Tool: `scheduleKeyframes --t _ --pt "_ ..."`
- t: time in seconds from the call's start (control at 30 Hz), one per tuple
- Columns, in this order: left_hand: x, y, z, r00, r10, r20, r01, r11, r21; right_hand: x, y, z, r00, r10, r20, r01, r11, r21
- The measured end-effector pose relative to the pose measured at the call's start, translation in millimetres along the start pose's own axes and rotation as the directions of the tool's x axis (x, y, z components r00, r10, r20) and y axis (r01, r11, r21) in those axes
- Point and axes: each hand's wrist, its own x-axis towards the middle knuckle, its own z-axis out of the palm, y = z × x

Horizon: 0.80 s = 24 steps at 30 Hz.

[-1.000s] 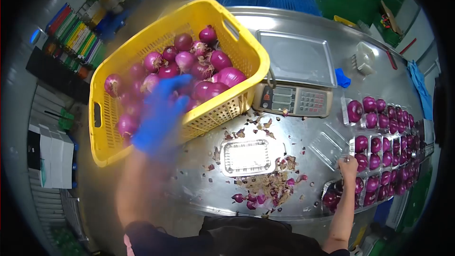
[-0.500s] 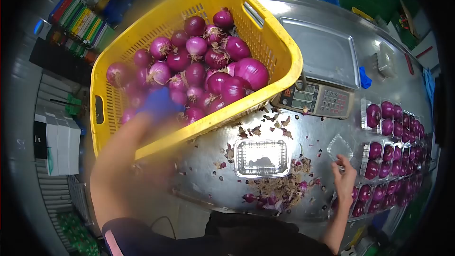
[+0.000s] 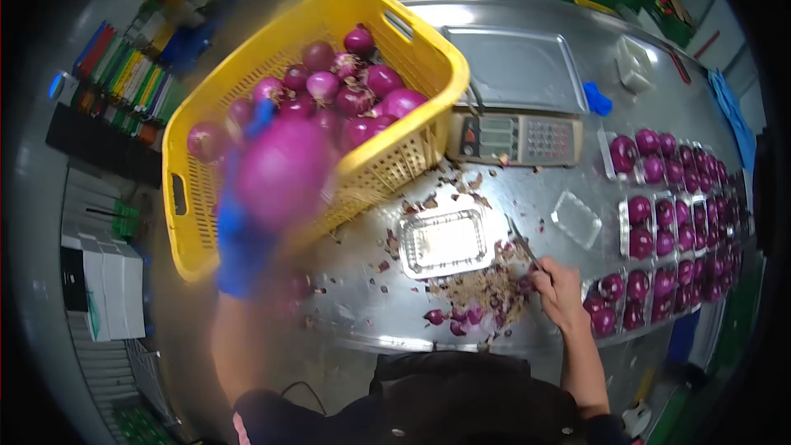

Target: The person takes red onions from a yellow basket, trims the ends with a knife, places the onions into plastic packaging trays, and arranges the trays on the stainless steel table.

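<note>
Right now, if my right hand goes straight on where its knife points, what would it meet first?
Your right hand would probably reach the scale first, or loose onion skins if low; its height is unclear.

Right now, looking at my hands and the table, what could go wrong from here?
The big onion in your gloved left hand could slip and drop. The knife in your bare right hand might cut the left if they come close. Loose peelings lie beside the plastic tray and could get into it.
</note>
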Motion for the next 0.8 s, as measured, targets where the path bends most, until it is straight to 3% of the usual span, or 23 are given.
scheduleKeyframes --t 0.03,0.1,0.17,0.23,0.33,0.4,0.5,0.6,0.7,0.8 --pt "-15.6 -10.2 17.1 0.999 -0.035 0.028 0.034 0.998 0.055 -1.3 -5.5 -0.8 1.000 -0.024 0.015 0.023 1.000 0.021" --pt "-46.9 -35.8 28.1 0.964 -0.161 0.213 0.142 0.985 0.101 -7.6 -32.4 -6.6 0.958 -0.264 0.109 0.262 0.965 0.035" --pt "-73.4 -50.6 32.2 0.887 -0.393 0.243 0.283 0.878 0.386 -15.1 -56.6 -8.8 0.895 -0.381 0.231 0.398 0.917 -0.030" --pt "-89.5 -69.7 39.6 0.783 -0.553 0.285 0.416 0.806 0.422 -24.2 -59.8 -1.3 0.850 -0.442 0.288 0.487 0.867 -0.104" --pt "-111.2 -95.6 44.2 0.646 -0.697 0.311 0.536 0.704 0.466 -39.7 -43.5 10.7 0.870 -0.295 0.396 0.416 0.870 -0.264" --pt "-123.1 -101.6 57.1 0.589 -0.764 0.265 0.646 0.642 0.414 -49.6 -37.0 21.9 0.874 -0.350 0.337 0.430 0.881 -0.198" --pt "-124.2 -99.1 70.2 0.517 -0.773 0.367 0.599 0.633 0.490 -61.5 -36.6 27.2 0.884 -0.350 0.308 0.415 0.893 -0.174" --pt "-129.0 -103.0 65.5 0.579 -0.733 0.357 0.437 0.649 0.623 -81.2 1.0 39.5 0.944 -0.240 0.226 0.277 0.950 -0.148" --pt "-137.1 -118.4 46.5 0.606 -0.721 0.337 0.455 0.662 0.596 -98.9 32.5 44.2 0.967 -0.187 0.172 0.195 0.980 -0.035" --pt "-145.8 -124.8 60.3 0.600 -0.770 0.218 0.788 0.616 0.008 -96.9 23.4 43.3 0.992 -0.079 0.102 0.070 0.993 0.091"
